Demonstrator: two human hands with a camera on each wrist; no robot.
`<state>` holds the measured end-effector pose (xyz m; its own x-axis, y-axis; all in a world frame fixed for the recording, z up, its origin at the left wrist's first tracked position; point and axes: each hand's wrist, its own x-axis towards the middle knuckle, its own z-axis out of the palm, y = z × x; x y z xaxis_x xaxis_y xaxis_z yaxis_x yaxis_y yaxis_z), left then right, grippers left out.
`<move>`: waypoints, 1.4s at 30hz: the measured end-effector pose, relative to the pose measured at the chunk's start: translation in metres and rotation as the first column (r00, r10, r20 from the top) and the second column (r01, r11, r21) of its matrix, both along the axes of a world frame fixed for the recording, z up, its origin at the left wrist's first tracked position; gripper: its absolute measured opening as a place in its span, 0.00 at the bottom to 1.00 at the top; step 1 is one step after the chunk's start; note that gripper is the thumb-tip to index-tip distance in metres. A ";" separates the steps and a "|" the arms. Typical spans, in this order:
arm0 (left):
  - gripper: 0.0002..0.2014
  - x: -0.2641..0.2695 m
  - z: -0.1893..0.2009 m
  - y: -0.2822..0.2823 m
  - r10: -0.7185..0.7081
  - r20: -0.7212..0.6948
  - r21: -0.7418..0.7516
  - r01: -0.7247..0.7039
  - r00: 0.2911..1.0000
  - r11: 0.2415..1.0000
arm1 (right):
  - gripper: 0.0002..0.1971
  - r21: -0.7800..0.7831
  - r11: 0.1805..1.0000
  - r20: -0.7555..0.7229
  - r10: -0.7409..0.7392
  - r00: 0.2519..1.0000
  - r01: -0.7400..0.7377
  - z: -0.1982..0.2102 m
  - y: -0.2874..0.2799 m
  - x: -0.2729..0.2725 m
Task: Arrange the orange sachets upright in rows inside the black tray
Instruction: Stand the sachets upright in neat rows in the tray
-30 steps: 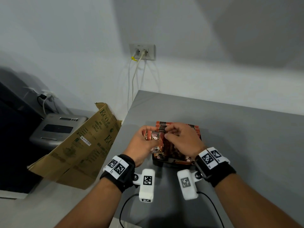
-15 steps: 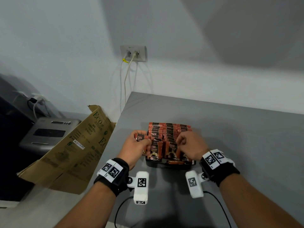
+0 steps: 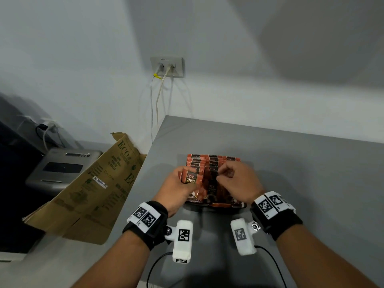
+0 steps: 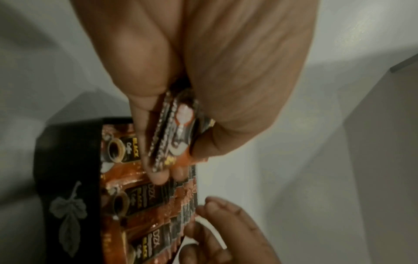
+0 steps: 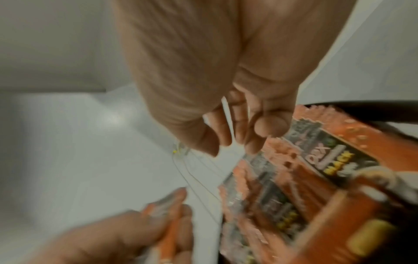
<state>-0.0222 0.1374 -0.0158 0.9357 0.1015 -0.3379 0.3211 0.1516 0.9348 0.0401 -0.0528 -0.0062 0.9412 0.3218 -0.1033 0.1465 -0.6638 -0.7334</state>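
at the far left a flattened cardboard box [image 3: 87,190] printed "eco" leans over the edge of the grey table [image 3: 311,183], beside a silver machine [image 3: 62,169]. my left hand [image 3: 176,188] grips a small stack of orange sachets [image 3: 190,177], thumb on one face and fingers curled round the other, just at the left edge of the black tray [image 3: 216,205]. each sachet is glossy orange with a black panel, "d2x" lettering and a coffee cup picture. the rest of the sachets [image 3: 209,163] stand upright in rows in the tray, packed close, their crimped tops up. my right hand [image 3: 236,181] sits over the right side of those rows, fingertips bent down onto the sachet tops; i cannot tell whether it pinches one or only touches them.

the left wrist view shows what the head view hides: the tray wall [image 4: 65,178] carries a pale leaf motif, and the held stack [image 4: 174,135] is seen edge-on, at least two sachets thick, hovering just above the standing ones [image 4: 144,205]. the right wrist view, blurred, shows my right fingers [image 5: 248,132] loosely curled above the serrated tops [image 5: 282,160], and "black" in yellow on the labels.
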 end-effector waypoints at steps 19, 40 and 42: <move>0.12 0.011 0.005 -0.018 0.076 -0.058 0.043 -0.074 0.995 0.996 | 0.09 -0.290 0.955 -0.059 0.055 0.997 -0.070 -0.017 -0.050 0.006; 0.15 0.012 0.008 -0.036 -0.147 0.075 0.318 0.116 0.986 0.941 | 0.10 0.166 0.986 0.066 -0.020 0.998 0.008 0.022 -0.028 0.001; 0.17 0.009 0.007 -0.030 -0.171 0.000 0.394 0.157 0.985 0.906 | 0.12 0.151 0.987 0.058 -0.071 0.996 0.062 0.020 -0.041 0.008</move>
